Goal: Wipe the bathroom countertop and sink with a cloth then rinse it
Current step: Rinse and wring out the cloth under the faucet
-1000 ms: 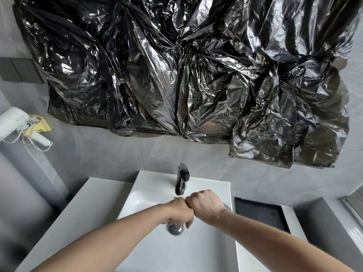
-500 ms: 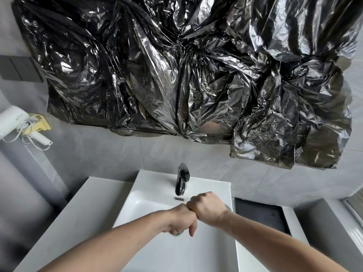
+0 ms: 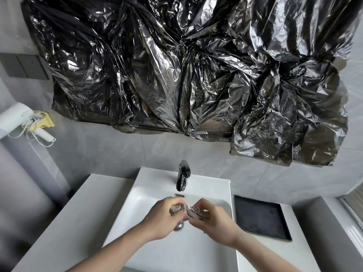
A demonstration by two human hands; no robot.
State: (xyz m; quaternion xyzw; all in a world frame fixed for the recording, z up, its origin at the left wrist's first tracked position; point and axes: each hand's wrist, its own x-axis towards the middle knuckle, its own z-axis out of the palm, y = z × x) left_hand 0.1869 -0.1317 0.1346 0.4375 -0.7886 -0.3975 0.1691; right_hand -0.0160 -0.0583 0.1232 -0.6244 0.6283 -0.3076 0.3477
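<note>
Over the white sink [image 3: 149,195], both my hands hold a small crumpled grey cloth [image 3: 191,211]. My left hand [image 3: 165,218] pinches its left end and my right hand [image 3: 214,222] pinches its right end, with the cloth bunched between them. The hands sit just below the black faucet [image 3: 183,176]. Part of the chrome drain [image 3: 178,226] shows under my left hand. The white countertop [image 3: 74,218] runs to the left of the sink. I cannot tell whether water is flowing.
A black tray [image 3: 261,216] lies on the counter right of the sink. Crumpled black plastic [image 3: 186,75] covers the wall above. A white hair dryer [image 3: 13,118] hangs at the left wall, below a dark switch panel [image 3: 21,65].
My two fists were pressed together, wringing the hidden cloth. Now the hands have drawn slightly apart and loosened, and the grey cloth shows between them.
</note>
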